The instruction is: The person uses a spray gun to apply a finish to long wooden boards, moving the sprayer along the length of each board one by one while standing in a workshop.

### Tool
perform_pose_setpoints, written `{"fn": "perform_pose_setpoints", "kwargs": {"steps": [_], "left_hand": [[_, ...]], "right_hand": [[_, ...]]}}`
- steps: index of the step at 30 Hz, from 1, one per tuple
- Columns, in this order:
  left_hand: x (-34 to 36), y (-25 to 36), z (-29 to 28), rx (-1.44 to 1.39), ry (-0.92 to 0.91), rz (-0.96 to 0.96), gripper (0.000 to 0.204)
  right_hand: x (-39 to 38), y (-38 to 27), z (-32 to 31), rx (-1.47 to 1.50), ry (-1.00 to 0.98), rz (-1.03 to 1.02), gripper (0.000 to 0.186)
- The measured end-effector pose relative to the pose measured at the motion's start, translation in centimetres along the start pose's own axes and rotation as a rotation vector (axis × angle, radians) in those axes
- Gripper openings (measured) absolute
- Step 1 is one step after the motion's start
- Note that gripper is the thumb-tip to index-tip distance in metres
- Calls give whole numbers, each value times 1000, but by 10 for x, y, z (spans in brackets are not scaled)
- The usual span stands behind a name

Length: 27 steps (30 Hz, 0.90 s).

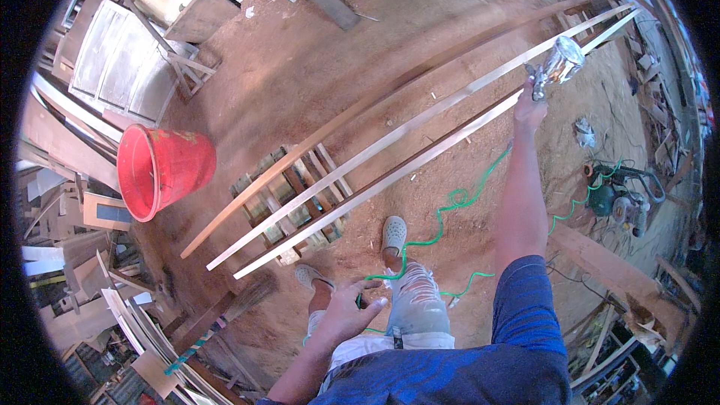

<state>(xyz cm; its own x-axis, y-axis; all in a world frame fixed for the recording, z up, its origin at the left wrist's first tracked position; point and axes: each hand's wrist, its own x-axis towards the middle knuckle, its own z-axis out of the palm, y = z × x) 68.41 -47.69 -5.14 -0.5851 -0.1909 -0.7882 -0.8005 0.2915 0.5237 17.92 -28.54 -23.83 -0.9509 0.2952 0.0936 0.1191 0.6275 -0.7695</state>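
At the upper right, my right hand (531, 109) grips a silver spray gun (562, 60) with a metal cup, held out over long wooden strips. Three strips (420, 127) lie side by side on a low slatted wooden support (330, 172), one of them browner than the others. My left hand (352, 307) is low in front of me at waist level, its fingers curled on a green coiled air hose (424, 242), which runs up toward my right arm.
A red bucket (165, 169) stands at the left, among stacked boards and panels (105, 52). A green compressor (604, 199) sits at the right beside a plank (600, 262). A broom (247, 292) lies at the lower left. Scrap wood lines the right edge.
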Motion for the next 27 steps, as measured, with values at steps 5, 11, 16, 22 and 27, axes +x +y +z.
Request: {"fn": "perform_pose_setpoints", "kwargs": {"steps": [5, 11, 16, 22, 27], "left_hand": [[1, -10, 9, 122, 92, 167, 51], [-6, 0, -3, -33, -22, 15, 53], [-17, -27, -8, -80, -31, -4, 53], [-44, -71, -15, -127, 27, -1, 53], [-73, -123, -26, -123, 71, 33, 55]], "right_hand": [[-3, -4, -17, 185, 123, -60, 52], [-38, -1, -31, 263, 41, -75, 46], [-102, -7, -16, 222, -91, -101, 43], [-181, -16, -4, 157, -260, -89, 45], [-251, -24, 8, 158, -298, -136, 43]]}}
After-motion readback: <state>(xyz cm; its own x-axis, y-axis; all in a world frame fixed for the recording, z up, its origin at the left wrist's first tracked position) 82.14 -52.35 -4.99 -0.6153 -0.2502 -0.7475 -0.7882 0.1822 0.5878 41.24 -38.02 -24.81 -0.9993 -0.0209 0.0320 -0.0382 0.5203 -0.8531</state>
